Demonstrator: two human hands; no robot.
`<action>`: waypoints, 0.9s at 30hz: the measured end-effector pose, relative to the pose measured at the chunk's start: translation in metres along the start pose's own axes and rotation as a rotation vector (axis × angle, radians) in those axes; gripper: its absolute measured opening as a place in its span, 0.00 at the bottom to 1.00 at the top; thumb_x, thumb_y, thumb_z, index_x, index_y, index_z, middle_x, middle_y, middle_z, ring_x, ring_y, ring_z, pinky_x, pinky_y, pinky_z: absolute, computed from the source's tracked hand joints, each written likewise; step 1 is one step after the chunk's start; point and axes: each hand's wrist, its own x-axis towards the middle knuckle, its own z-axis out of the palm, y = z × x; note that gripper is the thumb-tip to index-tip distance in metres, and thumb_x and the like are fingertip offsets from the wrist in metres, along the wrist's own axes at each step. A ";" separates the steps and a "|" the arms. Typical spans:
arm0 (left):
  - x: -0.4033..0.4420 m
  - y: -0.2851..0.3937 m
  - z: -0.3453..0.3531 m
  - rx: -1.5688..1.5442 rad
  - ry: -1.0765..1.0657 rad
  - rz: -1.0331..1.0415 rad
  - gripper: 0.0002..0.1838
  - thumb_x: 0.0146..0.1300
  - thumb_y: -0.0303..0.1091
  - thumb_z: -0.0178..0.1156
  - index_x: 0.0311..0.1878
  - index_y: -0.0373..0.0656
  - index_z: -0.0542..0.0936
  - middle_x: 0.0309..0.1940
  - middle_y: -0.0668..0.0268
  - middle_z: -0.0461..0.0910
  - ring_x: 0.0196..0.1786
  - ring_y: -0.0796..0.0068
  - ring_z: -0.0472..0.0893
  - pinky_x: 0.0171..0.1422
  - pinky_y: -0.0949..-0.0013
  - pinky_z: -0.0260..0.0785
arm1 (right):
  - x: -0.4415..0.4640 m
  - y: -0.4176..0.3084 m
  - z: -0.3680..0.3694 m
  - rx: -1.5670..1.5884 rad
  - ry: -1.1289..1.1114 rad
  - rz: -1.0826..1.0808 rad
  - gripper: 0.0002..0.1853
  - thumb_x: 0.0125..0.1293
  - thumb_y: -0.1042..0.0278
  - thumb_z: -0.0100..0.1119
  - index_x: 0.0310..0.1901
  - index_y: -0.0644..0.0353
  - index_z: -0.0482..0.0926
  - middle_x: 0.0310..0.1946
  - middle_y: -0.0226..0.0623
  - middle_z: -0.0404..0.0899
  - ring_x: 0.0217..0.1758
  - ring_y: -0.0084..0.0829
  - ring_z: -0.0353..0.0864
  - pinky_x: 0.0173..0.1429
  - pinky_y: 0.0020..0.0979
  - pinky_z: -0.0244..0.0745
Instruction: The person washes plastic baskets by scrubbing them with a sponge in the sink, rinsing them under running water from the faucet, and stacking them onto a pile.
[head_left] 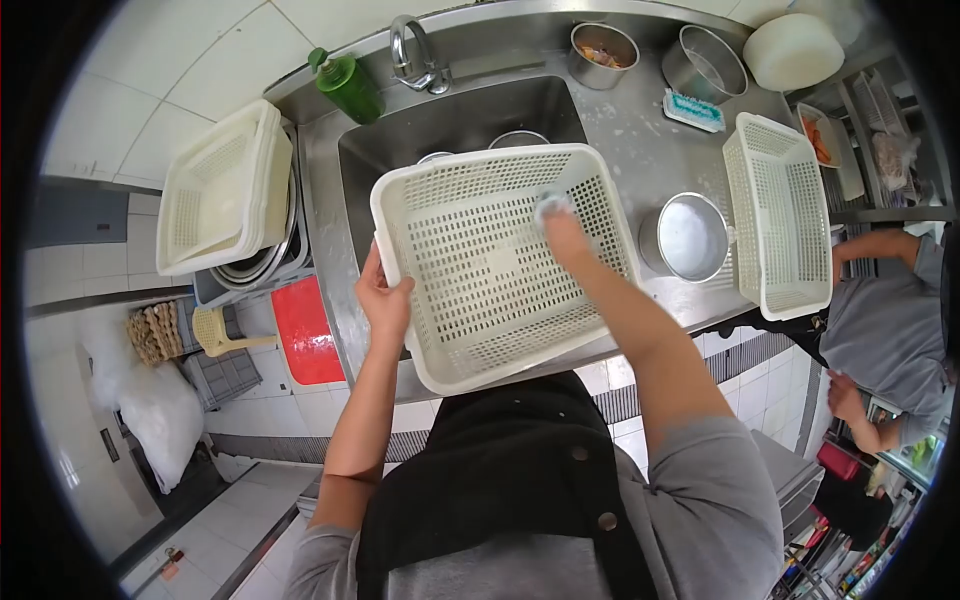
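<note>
A white perforated plastic basket (490, 250) is tilted over the front of the steel sink (360, 165). My left hand (387, 300) is closed on its left rim, with the thumb on the near side. Inside the basket, my right hand (568, 235) presses a small grey-white scrubber (549, 206) against the far right part. Motion blurs that hand and the scrubber, so the scrubber's exact kind is unclear. Behind the basket, the rims of metal pots (518, 139) show in the sink, mostly hidden.
To the right stand a round metal pot (690, 237), another white basket (777, 215) and a teal-bristled brush (694, 110). Stacked white baskets (222, 185) are at left. A green bottle (347, 88) stands by the faucet (418, 60). A co-worker (880, 310) is at far right.
</note>
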 end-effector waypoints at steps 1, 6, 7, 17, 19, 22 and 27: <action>0.001 0.003 0.000 0.000 0.001 0.001 0.41 0.46 0.10 0.52 0.71 0.29 0.64 0.58 0.54 0.77 0.57 0.69 0.80 0.62 0.69 0.70 | -0.008 -0.008 0.023 0.049 0.028 -0.090 0.25 0.77 0.57 0.36 0.59 0.72 0.73 0.58 0.56 0.76 0.61 0.50 0.76 0.68 0.44 0.67; 0.006 0.021 0.007 0.039 0.006 -0.052 0.42 0.46 0.09 0.51 0.72 0.30 0.63 0.59 0.53 0.77 0.58 0.68 0.80 0.62 0.69 0.70 | -0.075 -0.118 0.042 0.417 -0.296 -0.192 0.22 0.77 0.60 0.39 0.60 0.67 0.73 0.57 0.50 0.76 0.66 0.43 0.71 0.70 0.40 0.64; 0.005 0.022 0.007 0.040 -0.002 -0.052 0.42 0.46 0.09 0.51 0.72 0.30 0.63 0.59 0.53 0.77 0.58 0.68 0.80 0.62 0.69 0.70 | -0.067 -0.101 0.045 0.179 -0.316 -0.379 0.22 0.77 0.59 0.38 0.61 0.66 0.73 0.57 0.48 0.76 0.66 0.40 0.71 0.71 0.39 0.63; 0.001 0.023 0.005 0.039 -0.014 0.030 0.43 0.45 0.09 0.52 0.72 0.29 0.62 0.58 0.53 0.78 0.56 0.69 0.81 0.61 0.70 0.70 | -0.070 0.031 -0.020 -0.847 -0.231 -0.325 0.12 0.63 0.76 0.51 0.46 0.69 0.78 0.42 0.48 0.83 0.46 0.43 0.85 0.50 0.39 0.81; 0.005 0.020 0.005 0.039 0.001 0.030 0.43 0.45 0.09 0.52 0.72 0.29 0.62 0.58 0.53 0.78 0.56 0.69 0.81 0.61 0.70 0.71 | -0.093 0.017 -0.028 -0.830 -0.253 -0.292 0.11 0.61 0.76 0.53 0.44 0.69 0.79 0.42 0.49 0.83 0.46 0.44 0.85 0.51 0.40 0.81; 0.012 0.020 0.006 0.004 0.003 -0.022 0.42 0.46 0.10 0.52 0.72 0.30 0.62 0.58 0.53 0.78 0.56 0.69 0.80 0.61 0.70 0.70 | -0.081 0.014 -0.036 -0.561 -0.128 -0.078 0.09 0.56 0.77 0.58 0.40 0.68 0.80 0.41 0.53 0.82 0.46 0.49 0.83 0.53 0.44 0.79; 0.012 0.023 0.007 0.021 -0.031 -0.008 0.42 0.46 0.11 0.52 0.72 0.30 0.62 0.58 0.54 0.77 0.57 0.69 0.80 0.62 0.70 0.70 | 0.034 -0.025 -0.007 -0.209 0.316 -0.008 0.07 0.59 0.76 0.53 0.33 0.69 0.81 0.33 0.55 0.82 0.40 0.50 0.83 0.50 0.44 0.79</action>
